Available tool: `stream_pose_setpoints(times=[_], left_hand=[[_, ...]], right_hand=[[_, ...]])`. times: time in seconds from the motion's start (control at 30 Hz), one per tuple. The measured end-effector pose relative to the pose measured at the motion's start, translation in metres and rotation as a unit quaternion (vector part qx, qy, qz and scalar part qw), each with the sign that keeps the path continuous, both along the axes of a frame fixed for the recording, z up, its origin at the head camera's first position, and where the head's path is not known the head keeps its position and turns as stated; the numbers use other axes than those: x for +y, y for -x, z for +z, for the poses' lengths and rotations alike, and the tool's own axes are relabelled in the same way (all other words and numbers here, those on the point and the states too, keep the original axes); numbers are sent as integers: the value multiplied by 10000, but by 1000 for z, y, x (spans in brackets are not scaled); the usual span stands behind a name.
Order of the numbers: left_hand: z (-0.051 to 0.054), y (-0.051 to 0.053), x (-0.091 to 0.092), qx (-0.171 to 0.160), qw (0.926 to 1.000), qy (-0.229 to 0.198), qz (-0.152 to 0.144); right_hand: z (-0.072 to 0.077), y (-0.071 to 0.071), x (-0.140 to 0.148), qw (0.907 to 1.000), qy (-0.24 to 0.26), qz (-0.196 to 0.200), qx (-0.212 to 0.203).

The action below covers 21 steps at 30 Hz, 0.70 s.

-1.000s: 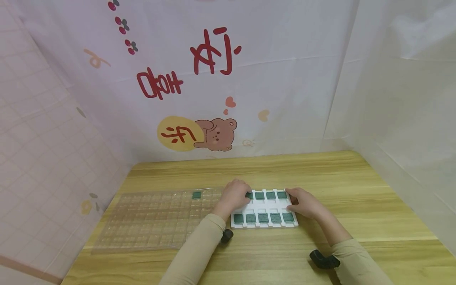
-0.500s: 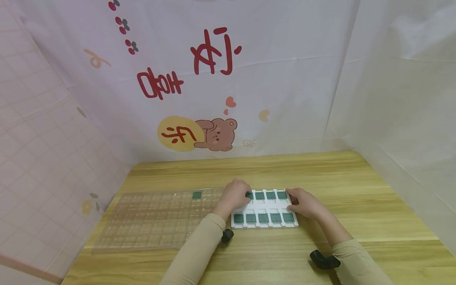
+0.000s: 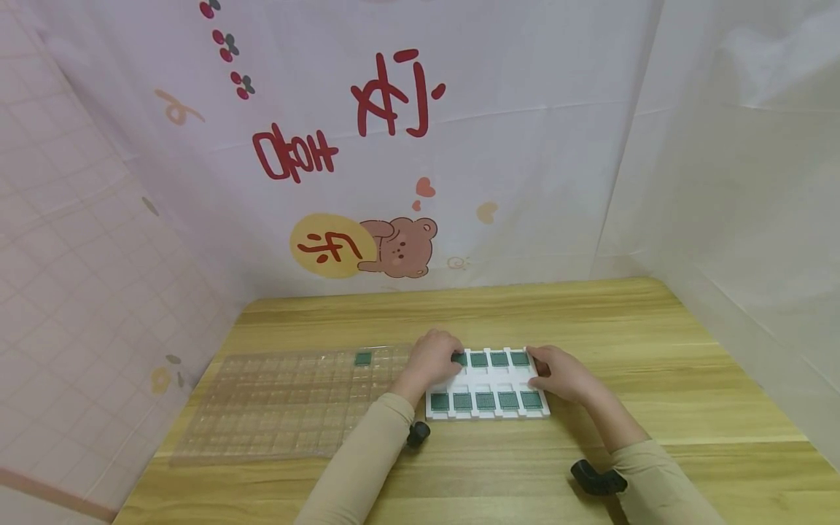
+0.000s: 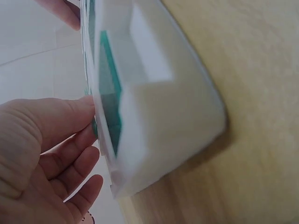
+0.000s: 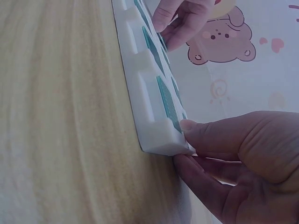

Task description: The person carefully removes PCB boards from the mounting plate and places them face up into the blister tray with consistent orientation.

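A white slotted tray [image 3: 502,377] lies on the table with small green circuit boards in two rows. My left hand [image 3: 433,364] reaches over its far left part, thumb and forefinger pinching a green circuit board [image 3: 462,359] in the far row. A sliver of green shows by those fingertips in the left wrist view; the hand hides the far left slot. My right hand [image 3: 558,372] grips the tray's right end, the thumb [image 5: 196,133] near the top edge and a finger lower on the end wall. The near row of boards [image 3: 485,402] sits in its slots.
Left of the white tray lies a wide clear plastic tray [image 3: 282,408] with many shallow pockets. One green board [image 3: 362,359] sits in its far right part. My left forearm crosses its near right corner. A printed cloth wall [image 3: 525,182] stands behind the wooden table.
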State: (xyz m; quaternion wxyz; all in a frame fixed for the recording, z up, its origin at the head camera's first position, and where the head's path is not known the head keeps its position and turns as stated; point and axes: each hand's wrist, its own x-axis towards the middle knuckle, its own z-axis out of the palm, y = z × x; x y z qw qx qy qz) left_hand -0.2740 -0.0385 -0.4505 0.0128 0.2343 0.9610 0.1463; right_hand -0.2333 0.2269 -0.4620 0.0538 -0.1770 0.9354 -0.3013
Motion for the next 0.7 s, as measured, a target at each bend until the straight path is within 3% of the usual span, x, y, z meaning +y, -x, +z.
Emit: stream_pose_setpoints(times=[0.7], left_hand=[[8, -5, -11, 266, 9982, -531, 32]], right_hand=[[1, 0, 1, 10000, -33, 24, 21]])
